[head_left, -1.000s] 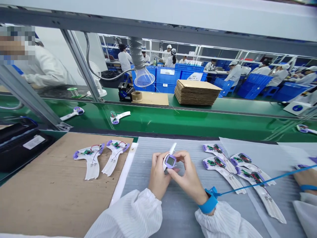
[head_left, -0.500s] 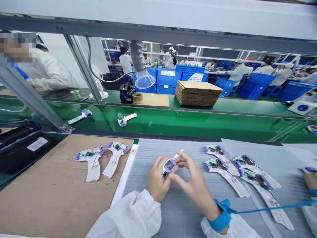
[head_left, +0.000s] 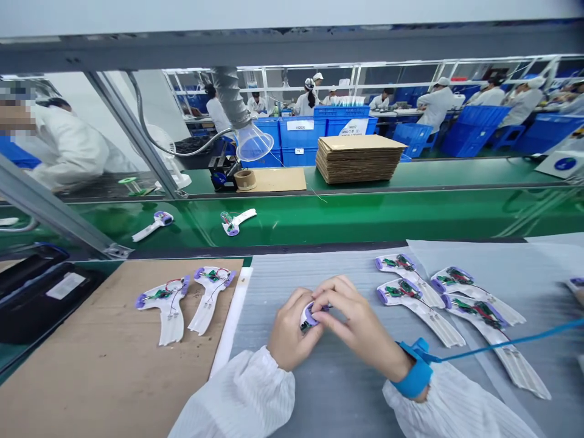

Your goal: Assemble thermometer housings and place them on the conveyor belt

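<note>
A white and purple device half (head_left: 309, 314) with green parts inside is gripped between my hands over the grey foam sheet. My left hand (head_left: 292, 331) wraps round its left side. The fingers of my right hand (head_left: 349, 313) are pinched on its purple end and cover most of it. Two open device halves (head_left: 171, 310) (head_left: 212, 298) with wires lie on the cardboard to the left. Several similar halves (head_left: 420, 310) lie on the sheet to the right.
A blue wrist strap (head_left: 413, 371) trails its cord rightward. Two devices (head_left: 155, 225) (head_left: 237, 221) lie on the green belt. Beyond are a cardboard stack (head_left: 358, 161), a tape roll (head_left: 245, 179) and a clear hood (head_left: 254, 143). A black case (head_left: 55, 298) sits left; a co-worker's hand shows far right.
My right hand has closed in over the device and its fingers now hide the screen seen before. The device has turned in my hands. The view has shifted slightly.
</note>
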Demonstrator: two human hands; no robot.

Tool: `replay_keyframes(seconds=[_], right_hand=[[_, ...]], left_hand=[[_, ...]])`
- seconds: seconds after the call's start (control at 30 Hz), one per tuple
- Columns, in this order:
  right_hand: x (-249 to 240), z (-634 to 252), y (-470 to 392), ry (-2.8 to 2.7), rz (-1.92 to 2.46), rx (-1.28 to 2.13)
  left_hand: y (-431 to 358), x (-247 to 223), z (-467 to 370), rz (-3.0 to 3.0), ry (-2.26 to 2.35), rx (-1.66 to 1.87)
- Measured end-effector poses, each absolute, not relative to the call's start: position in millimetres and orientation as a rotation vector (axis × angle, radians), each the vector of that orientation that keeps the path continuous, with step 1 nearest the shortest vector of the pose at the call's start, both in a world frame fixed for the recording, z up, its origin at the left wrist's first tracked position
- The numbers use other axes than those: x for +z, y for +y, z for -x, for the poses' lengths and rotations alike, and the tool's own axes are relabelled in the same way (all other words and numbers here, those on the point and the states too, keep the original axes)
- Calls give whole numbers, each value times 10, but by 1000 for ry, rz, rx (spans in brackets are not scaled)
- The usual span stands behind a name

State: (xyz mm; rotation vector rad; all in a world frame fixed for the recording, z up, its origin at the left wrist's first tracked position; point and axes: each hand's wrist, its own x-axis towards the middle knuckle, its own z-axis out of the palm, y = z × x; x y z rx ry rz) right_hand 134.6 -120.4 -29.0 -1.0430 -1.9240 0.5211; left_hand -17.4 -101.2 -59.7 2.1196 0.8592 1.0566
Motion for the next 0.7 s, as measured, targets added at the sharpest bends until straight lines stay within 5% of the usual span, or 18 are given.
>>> replay_keyframes(seconds=[0.7], right_hand=[[-482, -1695, -1232, -2096, 1156, 723]], left_hand=[[-1040, -540, 129, -2101, 843, 980]])
